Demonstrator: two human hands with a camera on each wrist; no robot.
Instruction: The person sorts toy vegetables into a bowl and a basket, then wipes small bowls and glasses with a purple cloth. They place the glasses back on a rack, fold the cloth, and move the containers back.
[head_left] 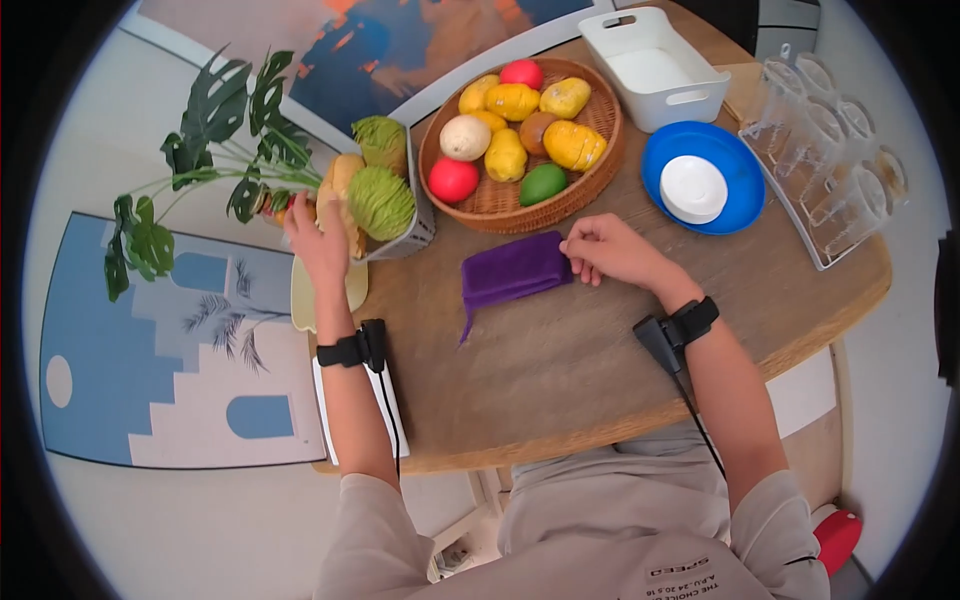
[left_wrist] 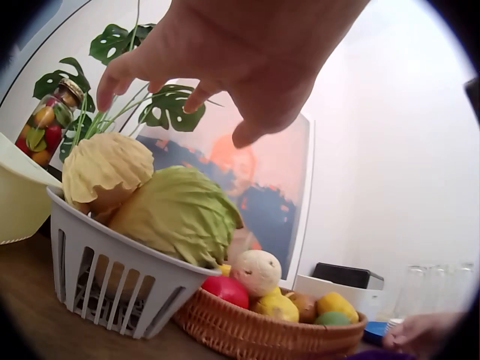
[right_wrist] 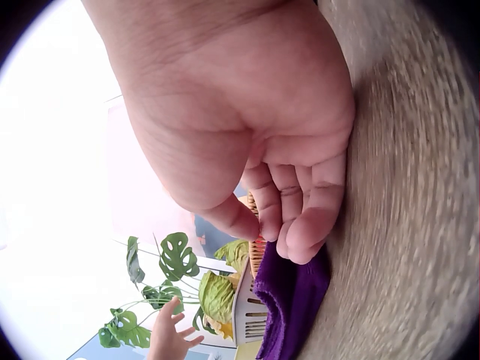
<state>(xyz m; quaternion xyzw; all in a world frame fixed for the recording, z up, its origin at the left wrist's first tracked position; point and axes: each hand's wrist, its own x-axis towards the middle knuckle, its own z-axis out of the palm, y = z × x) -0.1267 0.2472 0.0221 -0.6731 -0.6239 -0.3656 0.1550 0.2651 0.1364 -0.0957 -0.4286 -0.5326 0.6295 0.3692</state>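
Observation:
My left hand (head_left: 318, 240) reaches above the grey slotted basket (left_wrist: 124, 262), fingers spread and holding nothing. In the basket are green leafy cabbages (head_left: 380, 203) and a yellowish, bread-like piece (head_left: 343, 178). Just beyond the fingertips in the head view stands a glass jar (left_wrist: 46, 126) of colourful fruit. At the table's middle, my right hand (head_left: 622, 252) pinches the right end of a purple cloth pouch (head_left: 512, 268) between thumb and forefinger. The pouch lies flat, its drawstring trailing toward the front left. The other right-hand fingers are loosely curled beside the wooden tabletop (right_wrist: 405, 225).
A round wicker basket (head_left: 525, 215) of fruit stands behind the pouch. Rightward are a white bin (head_left: 655, 70), a blue plate (head_left: 745, 195) with a white dish (head_left: 693, 189), and glass mugs (head_left: 850, 205) on a tray. Monstera leaves (head_left: 210, 105) hang near my left hand.

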